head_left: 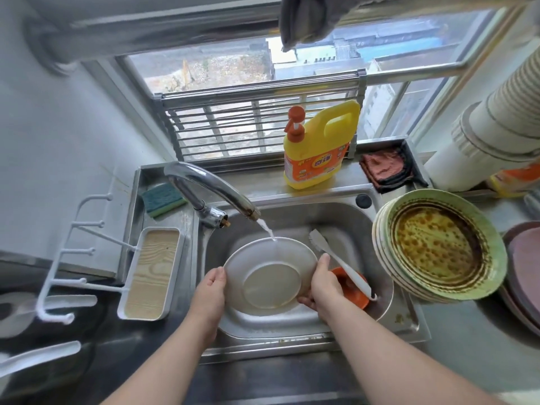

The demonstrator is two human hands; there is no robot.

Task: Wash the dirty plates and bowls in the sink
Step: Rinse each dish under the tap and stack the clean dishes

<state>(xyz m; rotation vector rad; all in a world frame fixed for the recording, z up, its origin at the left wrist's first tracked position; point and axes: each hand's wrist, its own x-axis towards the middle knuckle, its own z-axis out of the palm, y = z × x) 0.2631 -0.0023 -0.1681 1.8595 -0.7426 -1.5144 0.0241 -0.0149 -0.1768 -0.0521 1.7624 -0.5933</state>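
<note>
A white plate [270, 274] is held tilted over the middle of the steel sink [344, 226], and the stream from the tap [210, 191] lands on its rim at 12 o'clock. The left hand [211, 285] comes up from below and grips the rim at 9 o'clock, thumb on the upper face, fingers curled out of sight behind. The right hand [323, 283] grips the rim at 3 o'clock, thumb lying up along the edge and fingers [306, 302] curled under the plate's lower right. Just beyond it, at 3 o'clock, a white brush [339, 258] rests across an orange bowl [352, 290] in the basin. Further out at 3 o'clock, a stack of dirty green plates [438, 247] sits on the surface. At 1 o'clock stands a yellow detergent bottle [318, 147]; at 10 o'clock lies a sponge [162, 198].
</note>
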